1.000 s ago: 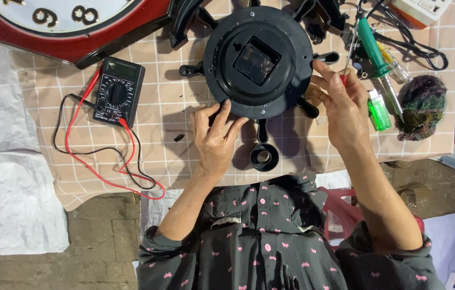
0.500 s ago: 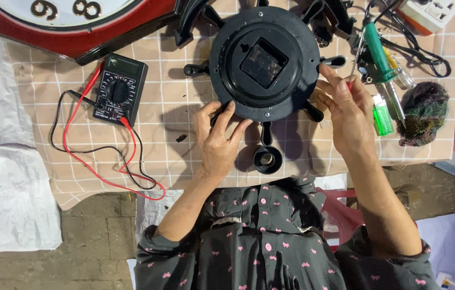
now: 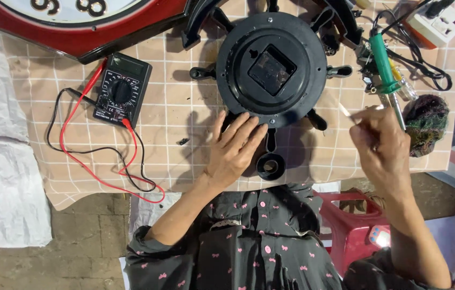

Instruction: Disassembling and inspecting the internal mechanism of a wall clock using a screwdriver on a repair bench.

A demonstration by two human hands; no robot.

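Observation:
A round black clock back (image 3: 235,59) with spoke-like arms lies face down on a checked cloth (image 3: 179,113). A square black movement (image 3: 271,69) sits in its middle. My left hand (image 3: 233,153) lies flat with fingers spread, its fingertips touching the clock's lower rim. My right hand (image 3: 383,147) hovers to the right of the clock, apart from it, with thumb and fingers pinched on a thin pale sliver (image 3: 345,111). A green-handled soldering iron (image 3: 382,62) lies just beyond that hand.
A black multimeter (image 3: 121,90) with red and black leads (image 3: 85,172) lies at the left. A big red-framed clock (image 3: 82,40) fills the top left. A white power strip (image 3: 436,24), a dark tangled wad (image 3: 426,126) and a red stool (image 3: 353,225) are at the right.
My right hand has drawn away from the clock's right rim toward the right and lower, now pinching the pale sliver. My left hand stays on the lower rim.

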